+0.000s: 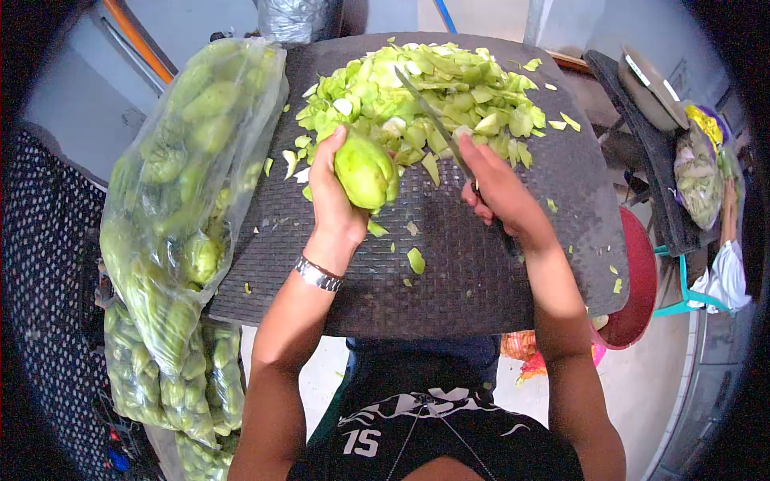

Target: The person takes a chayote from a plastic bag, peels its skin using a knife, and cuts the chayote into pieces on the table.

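Observation:
A whole green chayote [365, 170] sits in my left hand [330, 188], which is wrapped round its left side above the dark woven table [361, 297]. My right hand [501, 188] grips a long knife [437, 124] by its handle, the blade pointing up and to the left, apart from the chayote. Beyond both hands lies a wide heap of sliced pale green pieces [473, 88]. A few loose scraps [415, 260] are scattered on the table nearer to me.
Clear plastic bags of chayotes [192, 152] lie along the table's left side, with more bags [172, 385] below. At the right are a red tub [638, 280], a teal stool frame [686, 293], a metal basin [651, 92] and a hanging bag [698, 176].

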Demonstrator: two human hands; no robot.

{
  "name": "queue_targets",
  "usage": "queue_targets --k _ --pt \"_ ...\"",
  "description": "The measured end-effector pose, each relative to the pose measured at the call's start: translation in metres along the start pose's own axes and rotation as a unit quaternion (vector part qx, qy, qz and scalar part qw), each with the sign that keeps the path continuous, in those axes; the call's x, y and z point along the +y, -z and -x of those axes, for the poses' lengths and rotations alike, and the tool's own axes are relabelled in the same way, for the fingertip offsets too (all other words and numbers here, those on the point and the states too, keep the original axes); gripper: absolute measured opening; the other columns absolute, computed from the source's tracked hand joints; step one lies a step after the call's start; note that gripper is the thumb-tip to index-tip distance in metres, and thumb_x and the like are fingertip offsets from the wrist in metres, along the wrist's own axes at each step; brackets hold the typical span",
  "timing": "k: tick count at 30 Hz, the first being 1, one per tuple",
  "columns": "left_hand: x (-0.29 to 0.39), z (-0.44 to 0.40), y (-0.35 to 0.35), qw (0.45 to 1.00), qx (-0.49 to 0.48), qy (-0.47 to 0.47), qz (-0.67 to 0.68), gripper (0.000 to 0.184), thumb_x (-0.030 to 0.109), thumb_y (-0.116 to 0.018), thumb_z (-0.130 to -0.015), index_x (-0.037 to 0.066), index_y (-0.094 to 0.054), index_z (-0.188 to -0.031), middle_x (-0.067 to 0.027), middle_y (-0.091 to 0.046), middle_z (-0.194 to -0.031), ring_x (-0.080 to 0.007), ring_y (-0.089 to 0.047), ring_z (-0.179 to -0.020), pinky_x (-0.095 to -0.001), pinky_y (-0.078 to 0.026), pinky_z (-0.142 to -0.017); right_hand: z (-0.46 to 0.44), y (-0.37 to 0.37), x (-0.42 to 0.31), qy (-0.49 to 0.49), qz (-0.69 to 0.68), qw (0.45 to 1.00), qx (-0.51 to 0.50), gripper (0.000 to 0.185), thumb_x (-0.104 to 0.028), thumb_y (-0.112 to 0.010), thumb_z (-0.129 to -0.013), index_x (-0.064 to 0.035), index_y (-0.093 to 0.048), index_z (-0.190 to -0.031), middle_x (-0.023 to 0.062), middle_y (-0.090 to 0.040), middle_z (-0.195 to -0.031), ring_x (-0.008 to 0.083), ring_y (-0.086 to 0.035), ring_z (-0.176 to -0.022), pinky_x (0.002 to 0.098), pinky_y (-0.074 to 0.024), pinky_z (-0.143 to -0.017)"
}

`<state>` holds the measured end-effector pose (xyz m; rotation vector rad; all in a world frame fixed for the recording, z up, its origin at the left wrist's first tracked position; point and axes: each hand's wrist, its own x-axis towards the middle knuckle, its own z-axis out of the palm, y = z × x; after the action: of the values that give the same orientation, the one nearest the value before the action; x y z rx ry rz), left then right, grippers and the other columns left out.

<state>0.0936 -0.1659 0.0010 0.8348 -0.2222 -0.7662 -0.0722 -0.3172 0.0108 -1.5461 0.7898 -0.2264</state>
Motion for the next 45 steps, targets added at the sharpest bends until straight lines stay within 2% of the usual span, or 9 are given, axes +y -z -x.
queue_targets --k 6,10,13,19,24,28,33,42,45 --pt "-0.005 0.002 -0.005 0.999 -0.019 0.004 0.028 0.042 0.033 -0.064 -0.101 0.006 -0.057 -0.133 -0.0107 -0.069 -0.126 -0.0262 -0.068 -0.112 -0.0407 -0.055 -0.096 0.009 -0.021 0.002 0.067 0.018 0.988 -0.14 0.047 -0.05 -0.068 -0.098 -0.0071 -0.057 -0.111 0.0012 -0.053 -0.064 0.0058 -0.041 -0.042 0.0244 -0.0334 -0.038" --pt "-0.015 0.002 -0.004 0.993 -0.107 0.035 0.046 0.046 0.024 -0.063 -0.101 0.001 -0.052 -0.14 -0.0147 -0.062 -0.137 -0.0288 -0.064 -0.122 -0.0443 -0.052 -0.104 0.006 -0.024 0.005 0.023 -0.095 0.992 -0.075 0.042 -0.044 -0.072 -0.097 -0.0055 -0.057 -0.105 0.0054 -0.061 -0.07 0.0048 -0.043 -0.043 0.0241 -0.0341 -0.038" --pt "-0.014 0.0 0.002 0.985 -0.153 0.074 -0.019 0.047 0.017 -0.064 -0.099 0.002 -0.05 -0.141 -0.0154 -0.064 -0.133 -0.0304 -0.063 -0.124 -0.0484 -0.054 -0.101 0.004 -0.016 0.004 0.062 -0.135 0.988 -0.049 0.043 -0.045 -0.071 -0.098 -0.0055 -0.057 -0.105 0.0059 -0.062 -0.073 0.0044 -0.042 -0.043 0.024 -0.0346 -0.039" --pt "-0.002 -0.004 0.011 0.927 -0.278 0.244 -0.06 0.055 0.014 -0.069 -0.093 0.001 -0.048 -0.142 -0.0153 -0.066 -0.124 -0.0291 -0.073 -0.095 -0.0431 -0.064 -0.081 0.002 0.005 0.005 0.136 -0.078 0.985 -0.077 0.05 -0.03 -0.072 -0.099 -0.0061 -0.055 -0.139 0.0015 -0.062 -0.076 0.0034 -0.043 -0.046 0.0204 -0.0332 -0.042" --pt "-0.011 -0.003 0.014 0.924 -0.277 0.21 -0.16 0.069 0.006 -0.076 -0.083 0.004 -0.045 -0.144 -0.0101 -0.066 -0.11 -0.0233 -0.071 -0.08 -0.0379 -0.062 -0.071 -0.011 0.001 0.013 0.265 0.007 0.962 -0.062 0.052 -0.035 -0.076 -0.095 -0.0056 -0.059 -0.134 0.006 -0.071 -0.082 0.0121 -0.064 -0.065 0.0276 -0.0506 -0.06" --pt "-0.016 0.004 0.004 0.958 -0.218 0.089 -0.166 0.074 -0.001 -0.079 -0.076 0.005 -0.047 -0.142 -0.0085 -0.065 -0.109 -0.0212 -0.07 -0.082 -0.0345 -0.06 -0.066 -0.01 0.003 0.011 0.213 0.064 0.972 0.073 0.057 -0.043 -0.073 -0.095 -0.0026 -0.056 -0.13 0.0174 -0.073 -0.093 0.0221 -0.07 -0.081 0.0358 -0.0545 -0.07" --pt "-0.007 0.002 0.002 0.955 -0.205 0.116 -0.179 0.075 -0.005 -0.082 -0.072 0.004 -0.048 -0.138 -0.0084 -0.064 -0.114 -0.0204 -0.069 -0.091 -0.0341 -0.059 -0.066 -0.018 0.012 0.021 0.21 0.195 0.931 0.226 0.062 -0.052 -0.072 -0.093 -0.0028 -0.053 -0.125 0.0198 -0.072 -0.083 0.0332 -0.073 -0.078 0.0403 -0.0544 -0.07" --pt "-0.017 0.008 0.0 0.913 -0.124 -0.052 -0.385 0.089 0.001 -0.087 -0.07 -0.003 -0.038 -0.144 -0.0131 -0.069 -0.113 -0.0231 -0.07 -0.101 -0.0342 -0.057 -0.083 0.011 -0.007 0.007 0.34 0.285 0.892 0.085 0.093 -0.071 -0.075 -0.079 -0.0151 -0.047 -0.149 0.021 -0.067 -0.072 0.0424 -0.072 -0.072 0.0496 -0.0549 -0.063" --pt "-0.022 0.009 0.01 0.839 -0.101 -0.136 -0.516 0.089 0.008 -0.086 -0.074 -0.007 -0.034 -0.145 -0.0186 -0.07 -0.114 -0.0268 -0.07 -0.105 -0.0375 -0.057 -0.087 0.012 -0.015 0.011 0.358 0.297 0.879 0.108 0.103 -0.075 -0.076 -0.074 -0.0164 -0.044 -0.153 0.0222 -0.07 -0.076 0.0433 -0.073 -0.075 0.0499 -0.0575 -0.065"
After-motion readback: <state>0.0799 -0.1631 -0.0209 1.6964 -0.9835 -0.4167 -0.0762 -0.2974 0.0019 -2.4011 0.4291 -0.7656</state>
